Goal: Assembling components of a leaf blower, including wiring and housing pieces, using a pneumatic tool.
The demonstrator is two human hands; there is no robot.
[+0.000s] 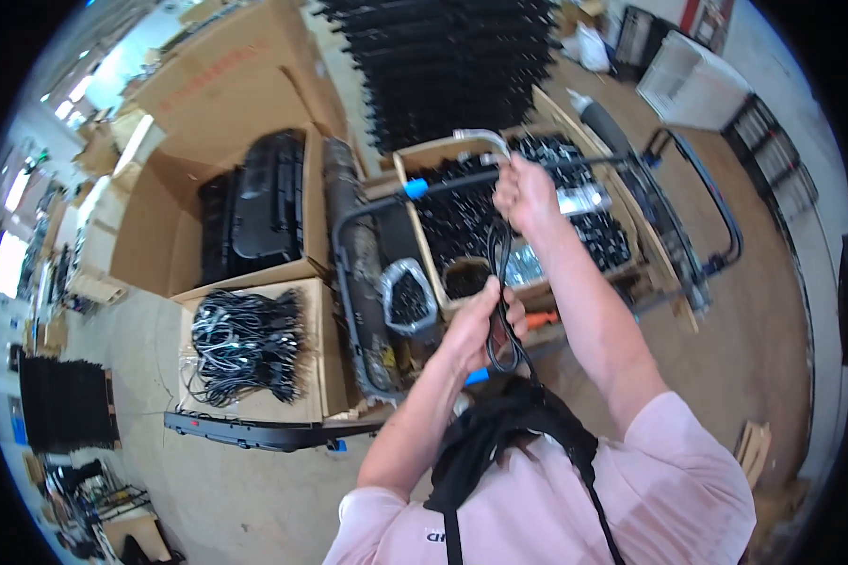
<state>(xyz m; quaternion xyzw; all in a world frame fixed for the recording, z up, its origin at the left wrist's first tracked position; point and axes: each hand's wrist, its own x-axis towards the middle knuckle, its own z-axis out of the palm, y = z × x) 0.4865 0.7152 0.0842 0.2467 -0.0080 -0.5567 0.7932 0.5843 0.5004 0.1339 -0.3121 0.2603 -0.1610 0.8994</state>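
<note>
In front of my chest, my left hand (485, 328) is closed round a looped black cable (505, 356). The loops hang below my fingers, and several strands run up toward the other hand. Farther out, my right hand (526, 195) is closed in a fist over the wooden box. From the top of that fist sticks a pale, bent strip (482, 137), blurred, so I cannot tell its kind. Below both hands, the wooden box (418, 226) holds many small black parts and some clear plastic bags. A metal tube frame (462, 179) with a blue clip crosses over it.
To the left, an open cardboard box (146, 221) holds black plastic cases (271, 202). Bundled black cables (247, 344) lie on a carton (322, 377). A long black bar (254, 431) lies along its near side. Stacked black parts (443, 66) stand beyond the box. A lined bin (409, 297) sits nearby.
</note>
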